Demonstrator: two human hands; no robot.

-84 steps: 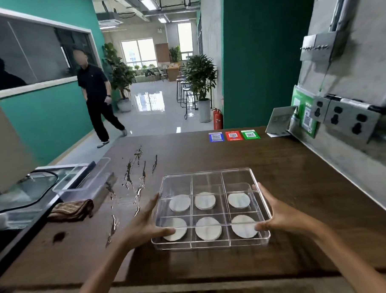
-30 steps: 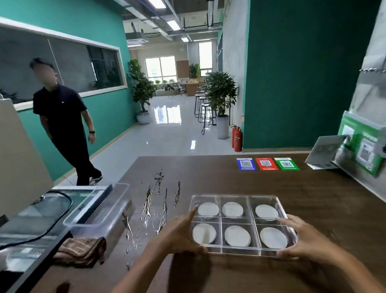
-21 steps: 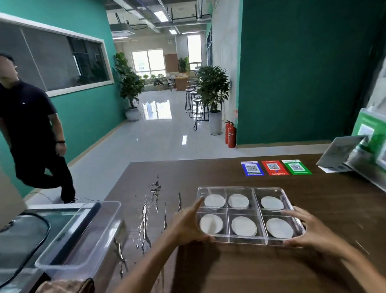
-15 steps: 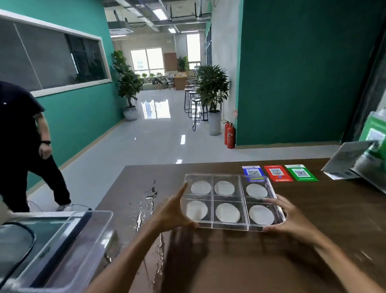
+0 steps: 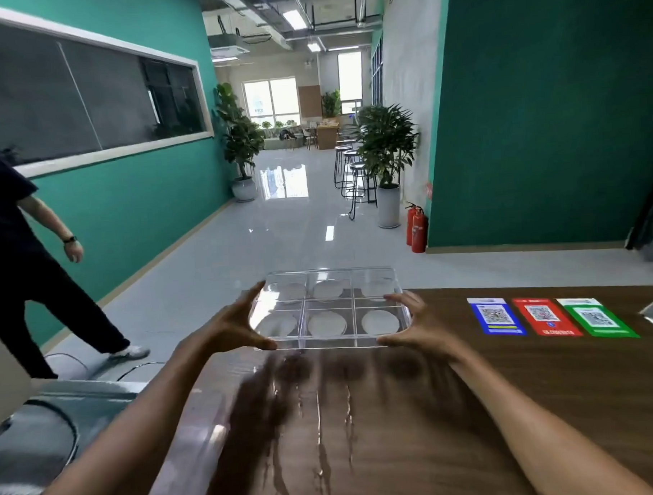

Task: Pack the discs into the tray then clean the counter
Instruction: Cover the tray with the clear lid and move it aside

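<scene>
A clear plastic tray [image 5: 351,303] with six compartments is held up in the air above the far part of the brown counter [image 5: 529,395]. Each compartment holds one white disc [image 5: 326,323]. My left hand [image 5: 233,328] grips the tray's left side, thumb under its near corner. My right hand [image 5: 420,327] grips the right side. Streaks of water [image 5: 318,427] run down the counter below the tray, beside the tray's dark shadow.
Blue, red and green QR stickers [image 5: 548,317] lie on the counter at the right. A person in black [image 5: 23,268] walks on the floor at the left. A grey appliance top with a cable [image 5: 45,435] sits at lower left. Potted plants, stools and fire extinguishers [image 5: 415,226] stand beyond.
Both hands have lifted the tray off the counter and carried it forward and to the left, over the wet streaks. The person at the left has walked closer.
</scene>
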